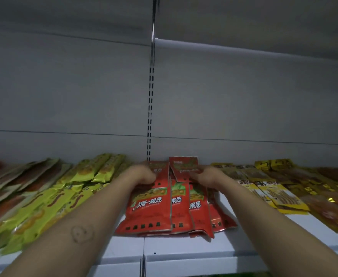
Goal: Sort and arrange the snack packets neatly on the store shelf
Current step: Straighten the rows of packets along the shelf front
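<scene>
Several red snack packets (154, 212) lie overlapped in a pile at the middle of the white shelf (184, 250). My left hand (142, 174) grips the far end of the left packets in the pile. My right hand (206, 175) holds another red packet (184, 166) that stands tilted up at the back of the pile. Both forearms reach in from the lower corners. The fingertips are hidden behind the packets.
Yellow-green packets (50, 204) lie in rows left of the pile, with reddish-brown packets (8, 186) beyond them. Yellow packets (278, 194) and orange ones (327, 208) fill the right side. A slotted upright (149, 108) runs up the back panel. Another shelf (224, 47) hangs overhead.
</scene>
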Demonstrator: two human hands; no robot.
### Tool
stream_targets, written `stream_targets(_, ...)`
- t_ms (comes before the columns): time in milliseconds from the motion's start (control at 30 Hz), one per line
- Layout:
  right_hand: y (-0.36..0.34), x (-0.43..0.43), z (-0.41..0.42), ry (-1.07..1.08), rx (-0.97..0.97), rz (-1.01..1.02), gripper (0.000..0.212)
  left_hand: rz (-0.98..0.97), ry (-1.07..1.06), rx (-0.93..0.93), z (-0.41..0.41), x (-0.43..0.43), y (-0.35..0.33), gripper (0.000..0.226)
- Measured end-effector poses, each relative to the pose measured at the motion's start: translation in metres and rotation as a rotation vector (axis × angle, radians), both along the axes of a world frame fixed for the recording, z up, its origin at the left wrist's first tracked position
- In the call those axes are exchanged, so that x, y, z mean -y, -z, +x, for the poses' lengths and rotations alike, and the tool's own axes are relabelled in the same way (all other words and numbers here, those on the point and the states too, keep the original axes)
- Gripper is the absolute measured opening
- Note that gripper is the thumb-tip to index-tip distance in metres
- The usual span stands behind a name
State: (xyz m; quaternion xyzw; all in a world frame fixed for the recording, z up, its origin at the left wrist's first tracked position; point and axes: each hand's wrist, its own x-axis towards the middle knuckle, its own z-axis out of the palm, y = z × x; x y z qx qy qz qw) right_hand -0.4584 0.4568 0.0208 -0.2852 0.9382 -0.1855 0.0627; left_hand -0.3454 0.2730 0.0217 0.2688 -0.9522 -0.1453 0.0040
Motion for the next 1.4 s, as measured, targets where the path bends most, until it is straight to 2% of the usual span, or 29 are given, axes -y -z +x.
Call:
stream_targets(167, 0.001, 0.02, -0.014, -0.013, 0.061, 0.073, 0.051, 0.152, 0.018, -0.031, -0.021, 0.008, 0.004, 0.045)
stream_targets(533, -0.008, 0.011, -0.032, -0.032, 0.096, 0.147, 0.057, 0.183, -0.019, -0.104, -0.049, -0.013, 0.011, 0.046)
stream_targets(733, -0.01, 0.007, -0.029, -0.081, 0.036, 0.156, 0.057, 0.2, -0.027, -0.163, -0.044, -0.02, 0.006, 0.047)
stream_targets(800, -0.014, -0.002, -0.022, -0.105, -0.004, 0.085, 0.053, 0.18, -0.024, -0.18, -0.038, -0.028, 0.002, 0.049)
stream_targets(933, -0.017, -0.034, 0.003, -0.074, -0.141, -0.044, 0.06, 0.096, -0.048, -0.114, -0.001, -0.037, -0.011, 0.072)
stream_targets(1033, -0.001, -0.062, 0.043, -0.102, -0.137, -0.016, 0.069, 0.055, -0.011, 0.017, 0.046, -0.046, -0.013, 0.075)
stream_targets(1167, 0.025, -0.075, 0.09, -0.108, -0.104, 0.084, 0.077, 0.063, -0.04, 0.061, 0.099, -0.071, 0.0, 0.072)
stream_targets(1267, 0.039, -0.073, 0.099, -0.076, -0.128, 0.118, 0.07, 0.058, -0.022, 0.087, 0.107, -0.085, 0.014, 0.07)
stream_targets(1400, 0.05, -0.075, 0.097, -0.044, -0.15, 0.104, 0.06, -0.059, -0.056, 0.061, 0.105, -0.096, 0.029, 0.08)
